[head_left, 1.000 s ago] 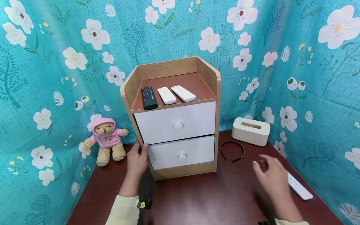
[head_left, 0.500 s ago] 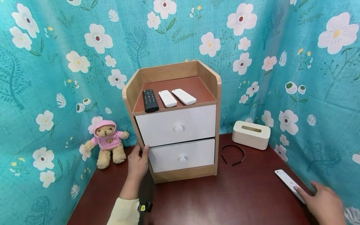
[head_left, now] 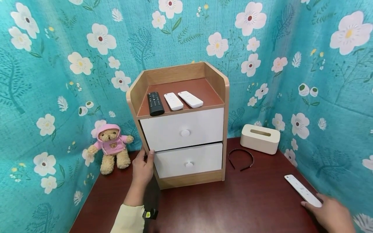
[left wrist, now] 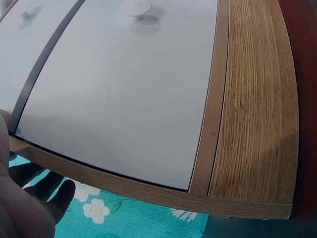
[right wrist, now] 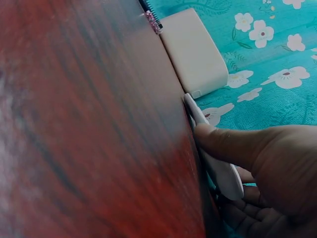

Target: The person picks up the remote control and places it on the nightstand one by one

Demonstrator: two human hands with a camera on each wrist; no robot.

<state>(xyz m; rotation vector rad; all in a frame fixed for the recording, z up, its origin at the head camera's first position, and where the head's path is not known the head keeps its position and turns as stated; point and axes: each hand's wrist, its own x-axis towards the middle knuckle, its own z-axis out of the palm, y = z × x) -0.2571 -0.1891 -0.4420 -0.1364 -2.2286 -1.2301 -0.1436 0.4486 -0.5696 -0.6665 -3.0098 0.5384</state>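
Note:
My left hand (head_left: 142,170) holds the left side of a small wooden cabinet (head_left: 190,186), thumb at the front edge and fingers along its side. In the left wrist view, the fingers (left wrist: 62,196) lie beyond the side panel (left wrist: 124,183). Two white drawers with round knobs, the upper drawer (head_left: 163,134) and the lower drawer (head_left: 172,165), are pushed in. At the far right, my right hand (head_left: 335,212) grips the near end of a white remote control (head_left: 301,189). The right wrist view has the thumb (right wrist: 218,141) on one side of the remote (right wrist: 225,176), with fingers on the other.
On the cabinet top lie a black remote (head_left: 155,103) and two white remotes, a left one (head_left: 173,102) and a right one (head_left: 190,99). A teddy bear (head_left: 113,145) sits left. A headband (head_left: 251,157) and a tissue box (head_left: 260,142) are at the right. Floral curtain (head_left: 186,42) surrounds the table (head_left: 233,210).
My right hand has moved right and down to the white remote, and its thumb has shifted toward the near end. My left hand stays at the cabinet's side.

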